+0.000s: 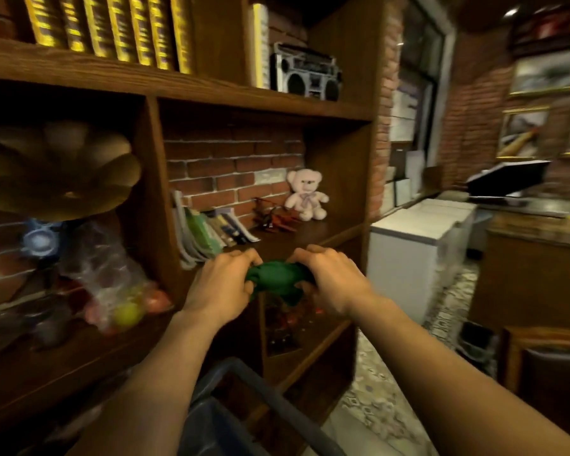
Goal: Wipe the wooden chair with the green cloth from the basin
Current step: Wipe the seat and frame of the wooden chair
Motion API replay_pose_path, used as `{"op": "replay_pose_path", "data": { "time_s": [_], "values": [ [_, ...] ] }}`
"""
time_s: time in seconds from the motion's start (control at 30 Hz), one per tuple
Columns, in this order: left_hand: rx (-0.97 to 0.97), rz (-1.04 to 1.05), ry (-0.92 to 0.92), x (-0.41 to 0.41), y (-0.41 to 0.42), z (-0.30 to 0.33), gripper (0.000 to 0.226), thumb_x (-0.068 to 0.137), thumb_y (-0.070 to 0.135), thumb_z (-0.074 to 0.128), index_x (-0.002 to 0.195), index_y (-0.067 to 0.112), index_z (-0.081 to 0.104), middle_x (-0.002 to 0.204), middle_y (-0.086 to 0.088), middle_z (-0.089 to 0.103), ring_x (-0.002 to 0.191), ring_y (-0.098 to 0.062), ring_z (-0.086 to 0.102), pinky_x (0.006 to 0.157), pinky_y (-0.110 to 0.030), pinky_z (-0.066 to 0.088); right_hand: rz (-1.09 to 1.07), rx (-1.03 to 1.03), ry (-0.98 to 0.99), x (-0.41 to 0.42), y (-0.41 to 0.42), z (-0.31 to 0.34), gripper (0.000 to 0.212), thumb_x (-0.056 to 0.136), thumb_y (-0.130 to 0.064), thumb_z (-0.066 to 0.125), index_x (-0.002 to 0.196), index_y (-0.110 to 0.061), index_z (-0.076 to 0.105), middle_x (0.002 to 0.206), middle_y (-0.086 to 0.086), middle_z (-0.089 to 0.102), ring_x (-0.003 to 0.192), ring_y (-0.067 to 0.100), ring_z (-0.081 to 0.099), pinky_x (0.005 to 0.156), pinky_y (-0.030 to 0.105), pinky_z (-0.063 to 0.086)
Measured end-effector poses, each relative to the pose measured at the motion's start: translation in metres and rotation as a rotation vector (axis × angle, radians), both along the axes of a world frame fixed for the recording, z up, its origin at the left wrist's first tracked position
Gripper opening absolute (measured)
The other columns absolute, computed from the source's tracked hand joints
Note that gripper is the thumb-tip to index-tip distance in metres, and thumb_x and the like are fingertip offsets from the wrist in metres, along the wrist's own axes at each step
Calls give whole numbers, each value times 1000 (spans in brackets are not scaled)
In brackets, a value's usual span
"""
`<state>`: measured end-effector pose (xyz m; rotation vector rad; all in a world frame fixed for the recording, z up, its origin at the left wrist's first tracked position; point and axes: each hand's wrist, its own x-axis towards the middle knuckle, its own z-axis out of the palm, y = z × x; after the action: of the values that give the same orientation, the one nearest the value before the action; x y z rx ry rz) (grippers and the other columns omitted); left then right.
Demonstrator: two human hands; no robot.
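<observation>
Both of my hands grip a bunched green cloth (275,278) in front of a wooden bookshelf. My left hand (221,286) closes on its left end and my right hand (331,279) on its right end, so the cloth is squeezed between them. Below my arms, a dark grey basin (254,383) shows its rim at the bottom centre. A wooden chair (547,360) with a dark padded back stands at the lower right edge, well apart from my hands.
The bookshelf (211,93) holds books, a boombox (305,72), a pink teddy bear (305,194), a red toy plane and a plastic bag of small items. White chest freezers (418,245) and a wooden counter (533,258) stand to the right across a patterned floor.
</observation>
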<state>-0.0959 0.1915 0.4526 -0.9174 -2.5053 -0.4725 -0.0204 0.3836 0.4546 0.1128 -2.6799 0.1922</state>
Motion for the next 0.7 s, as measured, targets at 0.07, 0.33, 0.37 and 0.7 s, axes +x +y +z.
{"op": "replay_pose_path", "data": {
  "time_s": [0.07,0.33,0.37,0.7],
  "values": [
    [-13,-82,-5,8,45,1,33,85,19,68,113,33,56,114,2,65,107,-28,61,87,-43,50,-95,-4,-1,22,37,-1,43,82,-21,69,120,-33,54,118,2,60,104,36,61,83,48,53],
    [14,-408,-1,63,216,-2,35,85,18,68,114,34,59,115,4,66,105,-28,63,84,-39,51,-394,-17,28,124,179,-7,38,87,-20,67,122,-28,57,115,3,63,100,31,62,81,47,53],
    [17,-441,-6,70,236,-2,35,84,17,68,114,33,60,116,4,66,106,-28,63,85,-41,51,-418,-20,37,136,195,-9,37,87,-20,67,123,-28,57,116,3,63,100,30,62,81,47,54],
    [-38,-618,-48,144,410,-62,33,85,15,68,113,30,61,113,2,67,99,-28,63,80,-41,53,-587,-111,4,237,338,-66,36,87,-20,68,121,-29,59,110,2,63,92,31,62,69,36,39]
  ]
}}
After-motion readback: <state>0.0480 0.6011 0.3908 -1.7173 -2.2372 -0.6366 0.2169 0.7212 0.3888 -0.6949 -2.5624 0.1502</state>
